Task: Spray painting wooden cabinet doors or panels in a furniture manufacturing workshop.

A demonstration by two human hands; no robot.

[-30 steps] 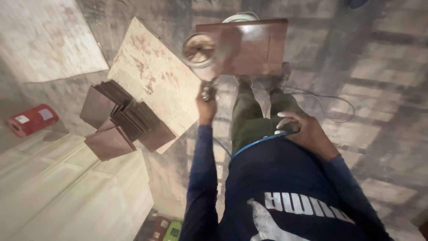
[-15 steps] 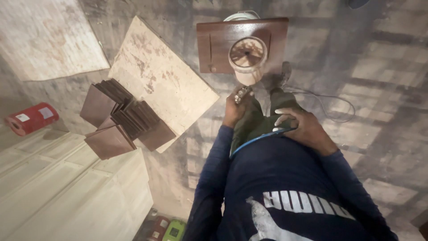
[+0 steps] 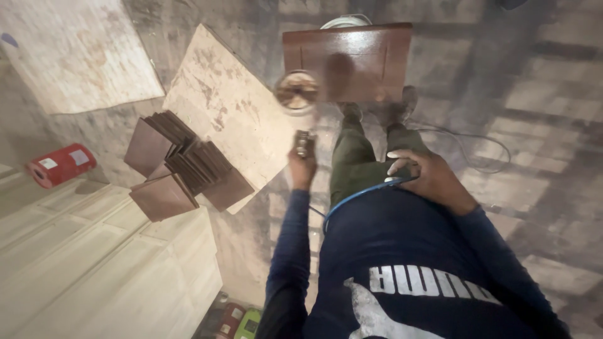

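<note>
Left hand (image 3: pixel 303 168) fingers wrapped around spray gun (image 3: pixel 300 110) at 11 o'clock of brown panel (image 3: pixel 352 61), probably coating it; right hand (image 3: pixel 426 177) clasps blue hose (image 3: pixel 358 196), keeping it clear.

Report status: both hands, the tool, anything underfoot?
Left hand grips spray gun beside brown panel. Right hand rests on thigh, holding blue hose. Cable lies near feet.

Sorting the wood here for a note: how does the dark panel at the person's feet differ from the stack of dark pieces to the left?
The dark panel is one large flat rectangle with a glossy sheen; the stack of dark pieces is many small squares, fanned and overlapping. The panel lies square to the person's shoes; the stack sits askew beside the pale board. Both are dark reddish-brown wood on the floor.
</note>
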